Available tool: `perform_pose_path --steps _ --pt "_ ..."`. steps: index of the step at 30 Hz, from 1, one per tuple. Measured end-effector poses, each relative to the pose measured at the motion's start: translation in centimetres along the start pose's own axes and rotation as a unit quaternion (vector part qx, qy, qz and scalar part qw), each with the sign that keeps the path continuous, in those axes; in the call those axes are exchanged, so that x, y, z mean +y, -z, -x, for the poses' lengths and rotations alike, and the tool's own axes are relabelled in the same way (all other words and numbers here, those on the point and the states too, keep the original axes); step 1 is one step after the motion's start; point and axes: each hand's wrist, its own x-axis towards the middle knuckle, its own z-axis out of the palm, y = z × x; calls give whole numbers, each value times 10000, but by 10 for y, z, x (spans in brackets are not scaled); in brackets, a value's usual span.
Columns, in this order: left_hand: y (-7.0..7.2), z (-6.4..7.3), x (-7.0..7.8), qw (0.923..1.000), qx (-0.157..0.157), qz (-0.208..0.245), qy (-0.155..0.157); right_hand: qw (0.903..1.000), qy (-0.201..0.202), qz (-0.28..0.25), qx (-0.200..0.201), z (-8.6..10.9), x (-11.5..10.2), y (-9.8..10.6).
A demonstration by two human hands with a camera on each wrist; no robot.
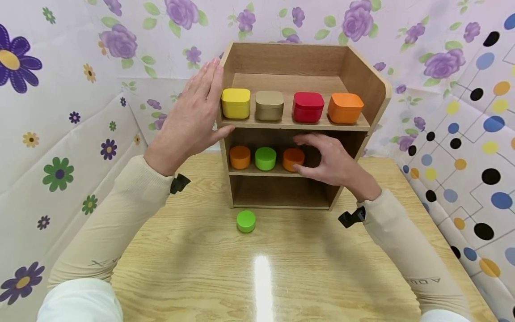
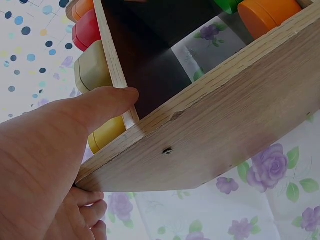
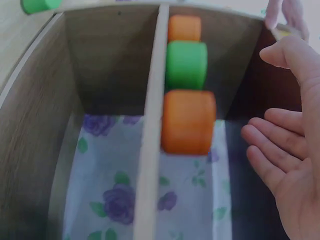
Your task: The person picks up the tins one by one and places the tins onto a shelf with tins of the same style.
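My left hand (image 1: pixel 193 109) lies along the left side of a wooden shelf unit (image 1: pixel 368 82), its fingers straight and its thumb across the front edge. In the left wrist view, the thumb touches the edge where the upper board meets the side panel (image 2: pixel 210 140). On the middle shelf stand a round orange container (image 1: pixel 240 157), a round green container (image 1: pixel 265 158) and a second orange container (image 1: pixel 293 159). My right hand (image 1: pixel 331 161), thumb and fingers spread, is just right of that second orange one; the right wrist view shows a gap between them.
Yellow (image 1: pixel 236 103), olive-tan (image 1: pixel 269 106), red (image 1: pixel 308 107) and orange (image 1: pixel 345 108) squarish containers line the top shelf. Another round green container (image 1: pixel 246 221) sits on the wooden table (image 1: pixel 201 268) before the unit. Patterned cloths (image 1: pixel 72 125) surround the table.
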Motion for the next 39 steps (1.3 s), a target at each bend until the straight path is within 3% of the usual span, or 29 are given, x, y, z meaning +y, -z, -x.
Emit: perform_pose_path --steps 8,17,22,34,39 --pt "1 -1 0 9999 -86 -74 63 9970 648 -354 -216 0 -26 -5" --pt "-1 0 0 10000 -47 16 42 9923 787 -693 -657 8 -38 -44" --pt "-1 0 0 10000 0 24 28 9888 689 -868 -997 16 -38 -70" --pt "-1 0 2 10000 16 39 47 9792 -41 -1175 -1654 41 -30 -135" --pt "0 1 2 10000 23 67 63 9754 -111 -1194 -1848 46 -25 -162"
